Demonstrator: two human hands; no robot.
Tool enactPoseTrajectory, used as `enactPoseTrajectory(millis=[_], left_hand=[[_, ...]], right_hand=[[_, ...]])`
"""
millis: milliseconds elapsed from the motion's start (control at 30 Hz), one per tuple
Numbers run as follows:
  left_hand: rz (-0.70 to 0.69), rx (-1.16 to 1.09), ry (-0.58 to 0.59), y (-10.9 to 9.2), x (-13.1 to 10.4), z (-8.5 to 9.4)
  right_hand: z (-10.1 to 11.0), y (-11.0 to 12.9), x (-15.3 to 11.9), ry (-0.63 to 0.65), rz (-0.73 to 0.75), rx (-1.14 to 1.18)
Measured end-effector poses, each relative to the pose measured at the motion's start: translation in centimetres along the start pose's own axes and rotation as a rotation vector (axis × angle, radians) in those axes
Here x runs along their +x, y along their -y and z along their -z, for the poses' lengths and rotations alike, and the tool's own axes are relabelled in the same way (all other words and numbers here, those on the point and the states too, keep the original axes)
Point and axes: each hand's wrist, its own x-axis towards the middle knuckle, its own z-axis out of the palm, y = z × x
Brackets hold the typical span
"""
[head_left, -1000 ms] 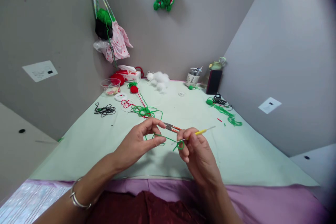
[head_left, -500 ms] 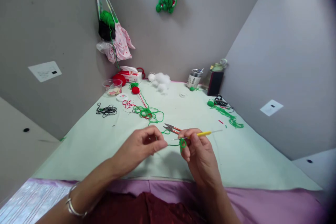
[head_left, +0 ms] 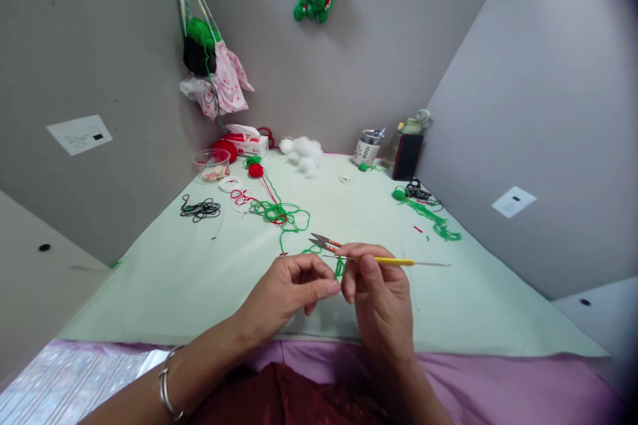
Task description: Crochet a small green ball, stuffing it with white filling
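Note:
My right hand (head_left: 379,292) pinches a yellow-handled crochet hook (head_left: 393,261) that lies nearly level and points right, with a small loop of green yarn (head_left: 339,267) at its fingertips. My left hand (head_left: 289,292) is closed just left of it, thumb and forefinger pinched on the same green yarn strand, almost touching my right hand. The strand runs back over the pale green table (head_left: 199,265) to a green yarn tangle (head_left: 279,214). Small red-handled snips (head_left: 323,242) lie on the table just behind my hands.
On the table's left sit black cord (head_left: 200,210), a clear bowl (head_left: 211,164), a red crochet ball (head_left: 256,170) and a tissue box (head_left: 248,141). White stuffing (head_left: 303,148), a tin (head_left: 367,148) and more green yarn (head_left: 428,216) lie farther back and right.
My left hand moved right and closed in on my right hand. The crochet hook swung from tilted upward to nearly level, and the yarn loop was drawn in between the fingertips.

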Motion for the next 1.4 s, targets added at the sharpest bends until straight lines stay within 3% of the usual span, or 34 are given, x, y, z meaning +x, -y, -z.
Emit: enactPoseTrajectory(millis=[300, 533, 700, 767, 867, 933, 1000, 1100, 1233, 1333, 1400], left_hand=[[0.048, 0.023, 0.057, 0.6, -0.3, 0.2], [-0.129, -0.244, -0.267, 0.5, -0.5, 0.6], [-0.081, -0.602, -0.115, -0.5, -0.7, -0.6], [-0.083, -0.688, -0.118, -1.0, -0.5, -1.0], [-0.147, -0.690, -0.283, -1.3, 0.1, -1.0], [-0.235, -0.561, -0.424, -1.3, 0.3, -0.5], [-0.293, -0.416, -0.483, -1.1, 0.1, -0.1], [-0.221, -0.339, -0.332, -0.9, -0.7, -0.1], [-0.067, -0.499, -0.088, -0.8, -0.9, -1.1], [-0.163, -0.603, -0.181, -1.0, 0.0, -1.6], [-0.291, -0.505, -0.287, -1.0, 0.5, -1.4]], right_hand=[[-0.1, 0.0, 0.2, -0.036, 0.022, -0.015], [-0.1, 0.3, 0.1, -0.027, 0.026, 0.000], [-0.3, 0.4, 0.2, -0.031, 0.015, 0.013], [-0.4, 0.4, 0.2, -0.038, 0.013, 0.016], [-0.5, 0.5, 0.1, -0.057, 0.019, 0.006], [-0.4, 0.5, 0.2, -0.076, 0.022, -0.002], [-0.4, 0.5, 0.2, -0.094, 0.026, 0.001], [-0.3, 0.5, 0.3, -0.105, 0.024, 0.014], [-0.5, 0.5, 0.0, -0.095, 0.031, -0.016], [-0.7, 0.4, -0.3, -0.068, 0.041, -0.050], [-0.7, 0.3, -0.4, -0.065, 0.041, -0.075]])
